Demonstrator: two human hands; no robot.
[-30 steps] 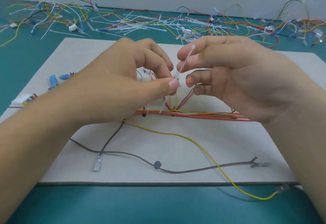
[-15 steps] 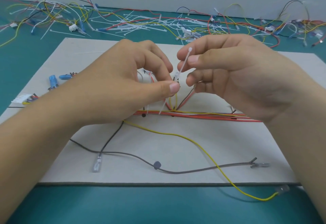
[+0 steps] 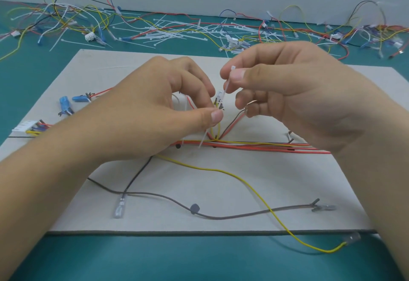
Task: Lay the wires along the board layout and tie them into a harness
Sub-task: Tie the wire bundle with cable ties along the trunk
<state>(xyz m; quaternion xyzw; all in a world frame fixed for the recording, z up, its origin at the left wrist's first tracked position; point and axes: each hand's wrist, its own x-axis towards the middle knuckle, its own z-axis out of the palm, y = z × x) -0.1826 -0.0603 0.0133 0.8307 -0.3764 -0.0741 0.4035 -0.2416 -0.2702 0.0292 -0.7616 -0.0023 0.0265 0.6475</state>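
My table is teal, and a pale grey board lies flat on it, its near edge just short of me. Beyond the board's far edge, a heap of white ties lies strewn across the middle of the table. Loose wires tangle to the left of that heap, with a white connector among them, and a second tangle lies far right. At front right, a yellow wire runs off the board, and its clear terminal rests on the table.
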